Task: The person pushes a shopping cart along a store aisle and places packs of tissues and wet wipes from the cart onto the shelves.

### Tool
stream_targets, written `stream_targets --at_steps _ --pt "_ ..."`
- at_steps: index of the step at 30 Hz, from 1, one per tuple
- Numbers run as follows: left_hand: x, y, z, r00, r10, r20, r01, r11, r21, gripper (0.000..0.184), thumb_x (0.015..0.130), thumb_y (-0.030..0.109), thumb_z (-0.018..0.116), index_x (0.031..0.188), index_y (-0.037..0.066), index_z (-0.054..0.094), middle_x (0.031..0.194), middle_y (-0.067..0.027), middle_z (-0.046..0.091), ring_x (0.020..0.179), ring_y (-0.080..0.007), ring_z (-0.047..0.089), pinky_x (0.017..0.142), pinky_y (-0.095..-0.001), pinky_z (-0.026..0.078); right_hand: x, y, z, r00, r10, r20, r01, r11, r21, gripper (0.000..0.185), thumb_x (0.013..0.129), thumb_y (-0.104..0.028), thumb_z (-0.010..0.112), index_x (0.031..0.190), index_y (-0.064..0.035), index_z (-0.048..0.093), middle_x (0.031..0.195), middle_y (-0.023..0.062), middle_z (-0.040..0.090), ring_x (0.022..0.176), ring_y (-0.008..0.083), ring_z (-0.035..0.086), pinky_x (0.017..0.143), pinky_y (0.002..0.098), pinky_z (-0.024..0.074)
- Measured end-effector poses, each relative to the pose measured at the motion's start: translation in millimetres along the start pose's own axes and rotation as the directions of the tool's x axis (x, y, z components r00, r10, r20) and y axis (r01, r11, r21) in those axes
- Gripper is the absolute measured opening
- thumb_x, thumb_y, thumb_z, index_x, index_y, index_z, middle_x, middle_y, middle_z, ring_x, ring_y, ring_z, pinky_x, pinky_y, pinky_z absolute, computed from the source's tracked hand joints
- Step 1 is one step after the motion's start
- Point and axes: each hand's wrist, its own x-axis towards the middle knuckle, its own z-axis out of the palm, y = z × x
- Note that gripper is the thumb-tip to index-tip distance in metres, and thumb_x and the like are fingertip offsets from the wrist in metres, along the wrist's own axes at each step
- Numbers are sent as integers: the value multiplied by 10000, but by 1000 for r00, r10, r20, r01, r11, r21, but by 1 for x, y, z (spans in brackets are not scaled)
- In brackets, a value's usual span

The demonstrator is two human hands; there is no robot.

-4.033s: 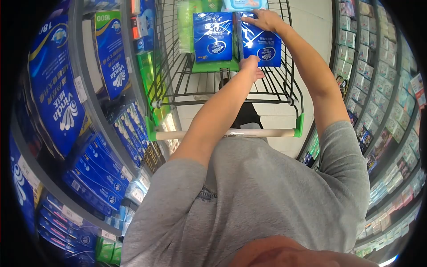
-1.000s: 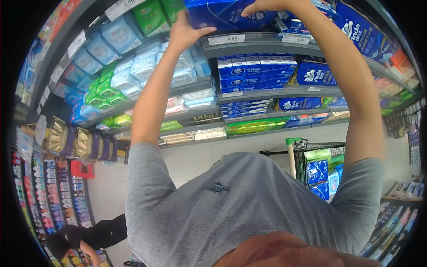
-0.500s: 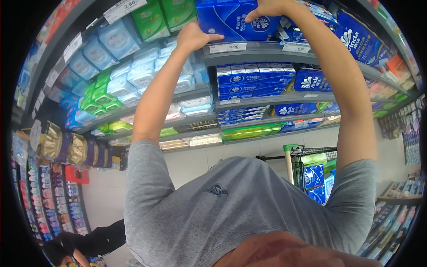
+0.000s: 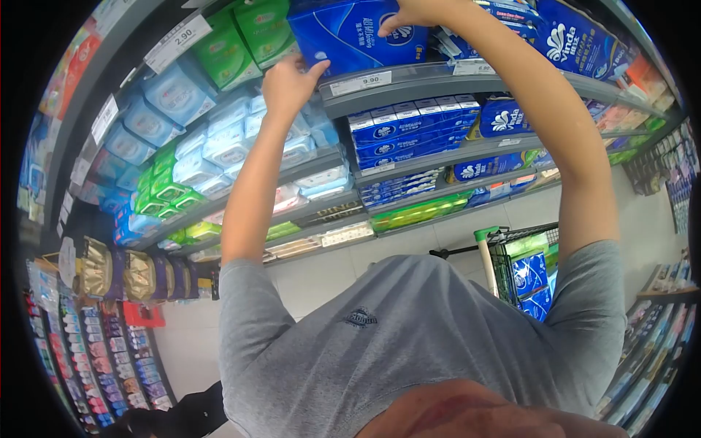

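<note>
A large blue Vinda tissue pack (image 4: 343, 36) sits at the front of the upper shelf, above a 9.90 price tag. My left hand (image 4: 290, 82) grips its lower left corner, with the thumb along the front and some fingers hidden beside it. My right hand (image 4: 423, 13) holds the upper right part, its thumb pressed on the front face; the other fingers are out of sight. Green tissue packs (image 4: 266, 29) stand just left of the blue pack, close to my left hand. More blue packs (image 4: 504, 25) lie to the right, behind my right forearm.
Lower shelves hold white-and-blue wipes (image 4: 226, 142), green packs (image 4: 162, 182) and blue tissue bundles (image 4: 409, 135). A shopping cart (image 4: 496, 255) with blue and green packs stands at my right. A person in dark clothing (image 4: 182, 412) is at the lower left.
The view has turned slightly. The blue tissue pack and both hands appear a little further left against the shelf edge and price tag. Both hands keep their hold.
</note>
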Motion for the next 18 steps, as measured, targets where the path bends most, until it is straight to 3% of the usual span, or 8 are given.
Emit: stream_targets --at_steps 1,3,4,7,8,11,14,18 --pt "0 2 -1 1000 3 2 -3 1000 -1 552 726 491 785 965 1 695 838 -135 725 811 -290 708 724 -381 547 -6 0 -1 1000 3 1 -3 1000 -1 756 607 -563 821 1072 1 629 1030 202 647 1020 353 622 886 430 505" --pt "2 7 -1 970 64 -234 -97 987 -131 604 731 390 818 1149 4 614 897 -137 725 827 -288 708 739 -388 550 -16 0 -3 999 33 30 -29 992 -121 757 593 -501 849 1103 4 605 1055 170 635 1038 339 593 900 420 483" --pt "3 17 -6 976 56 -209 -81 990 -118 755 711 291 848 1307 17 474 1020 -169 698 868 -302 698 763 -392 547 -19 -1 -1 999 31 33 -25 985 -173 747 591 -465 859 1119 -9 593 1037 139 636 1042 310 575 917 408 449" --pt "10 32 1 952 85 -293 -146 970 -194 836 699 246 852 1368 21 403 1100 -203 646 965 -328 661 808 -405 535 -24 -2 3 999 15 47 -1 959 -284 728 601 -458 854 1129 -27 598 1044 126 639 1047 294 576 942 404 418" --pt "9 39 0 956 105 -272 -140 984 -110 887 701 190 840 1428 58 348 1184 -221 576 1047 -358 609 839 -424 521 -25 -2 6 1000 4 17 2 950 -311 674 610 -423 847 1111 -40 610 1031 110 645 1046 272 575 953 408 396" --pt "5 46 -3 936 208 -284 -224 974 -26 876 710 161 824 1448 118 355 1195 -209 540 1073 -381 585 856 -448 515 -24 2 12 1000 -9 -3 7 931 -365 501 687 -324 787 1064 -39 621 989 101 656 1028 265 585 937 415 397" --pt "5 46 1 956 177 -232 -187 982 -19 849 711 146 820 1440 169 384 1204 -199 514 1062 -398 588 862 -460 517 -16 3 25 999 22 -33 -33 931 -363 343 741 -228 704 1016 -39 625 948 99 666 993 259 603 919 426 394" --pt "7 41 5 953 167 -251 -182 983 -36 830 713 174 822 1430 182 405 1189 -190 512 1067 -398 588 866 -465 519 -13 2 33 998 28 -48 -44 927 -374 272 780 -189 652 1002 -34 621 948 114 672 958 269 617 914 463 386"
